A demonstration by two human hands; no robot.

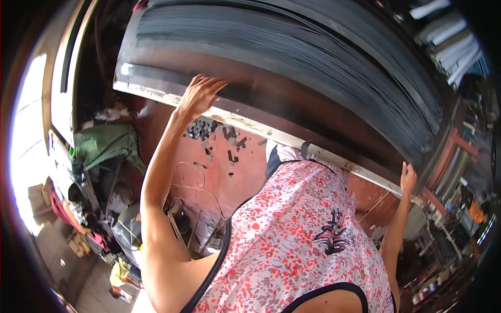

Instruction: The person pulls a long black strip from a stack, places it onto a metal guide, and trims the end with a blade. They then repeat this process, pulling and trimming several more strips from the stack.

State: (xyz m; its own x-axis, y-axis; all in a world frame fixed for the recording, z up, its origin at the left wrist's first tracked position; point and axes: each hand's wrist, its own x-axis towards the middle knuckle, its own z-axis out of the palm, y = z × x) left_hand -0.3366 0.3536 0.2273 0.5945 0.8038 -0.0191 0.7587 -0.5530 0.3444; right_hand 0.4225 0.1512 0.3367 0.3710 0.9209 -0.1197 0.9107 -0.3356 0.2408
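Note:
Long, thin dark grey strips [250, 39] lie side by side in a wide layer along a brown worktable [250, 94]. My left hand [200, 96] is at the table's near edge on the left, its fingers apart and reaching over the brown surface, with nothing visible in them. My right hand [408, 180] is at the right end of the same edge, close to the strip ends. Its fingers look curled with one digit pointing up; whatever they grip is too small to make out.
Dark offcuts [229, 141] are scattered on the reddish floor below the table edge, near a loose cord [201, 187]. A green sheet [107, 147] and bags stand at the left. A red frame with a roller [453, 167] adjoins the table's right end. Another person [121, 276] is at the lower left.

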